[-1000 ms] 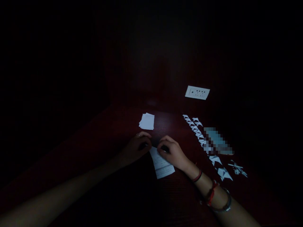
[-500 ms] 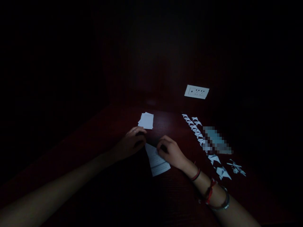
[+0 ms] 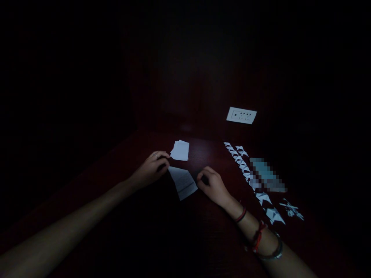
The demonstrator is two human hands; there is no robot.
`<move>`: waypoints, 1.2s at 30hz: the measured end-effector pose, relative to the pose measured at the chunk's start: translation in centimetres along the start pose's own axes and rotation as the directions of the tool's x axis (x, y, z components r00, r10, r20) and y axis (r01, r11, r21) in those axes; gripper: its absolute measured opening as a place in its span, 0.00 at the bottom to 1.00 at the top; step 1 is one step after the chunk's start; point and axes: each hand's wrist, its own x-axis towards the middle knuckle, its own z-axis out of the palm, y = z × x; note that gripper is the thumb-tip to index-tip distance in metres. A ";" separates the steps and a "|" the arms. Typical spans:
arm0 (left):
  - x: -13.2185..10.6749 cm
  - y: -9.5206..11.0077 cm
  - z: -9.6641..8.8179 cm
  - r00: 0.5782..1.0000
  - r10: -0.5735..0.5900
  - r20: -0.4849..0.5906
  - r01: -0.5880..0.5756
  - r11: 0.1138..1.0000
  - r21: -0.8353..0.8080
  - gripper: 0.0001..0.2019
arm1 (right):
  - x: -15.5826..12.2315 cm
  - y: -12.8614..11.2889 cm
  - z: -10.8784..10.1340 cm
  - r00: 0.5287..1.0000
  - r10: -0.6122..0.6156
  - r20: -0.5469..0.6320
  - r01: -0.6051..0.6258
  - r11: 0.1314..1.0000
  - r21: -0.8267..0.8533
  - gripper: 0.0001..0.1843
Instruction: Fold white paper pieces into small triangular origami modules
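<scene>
My left hand [image 3: 152, 168], with a ring on one finger, is closed on the upper left corner of a small sheet of printed paper [image 3: 182, 183]. Lines of text and a dark band show across the sheet. Just right of the paper, my right hand [image 3: 213, 186] has its fingers curled with thumb and forefinger close together, and nothing shows in them. Beyond the left fingertips lies a loose stack of blank white paper pieces [image 3: 180, 150].
Folded white paper pieces [image 3: 240, 164] run in a row along the right, with two larger ones [image 3: 274, 215] nearer me. Beside them are a pixelated blue-grey object [image 3: 268, 175] and a small heap of paper strips [image 3: 291, 209]. A wall socket [image 3: 241, 115] sits behind the dark red table [image 3: 199, 146].
My left hand has moved left and slightly away from me, drawing the printed sheet along. My right hand, formerly over the sheet, is now beside its right edge.
</scene>
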 end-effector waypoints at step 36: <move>-0.2 3.6 0.7 0.985 0.127 0.116 -0.118 0.990 -0.080 0.07 | 0.3 1.7 -0.2 0.983 0.150 0.101 -0.134 0.978 -0.157 0.12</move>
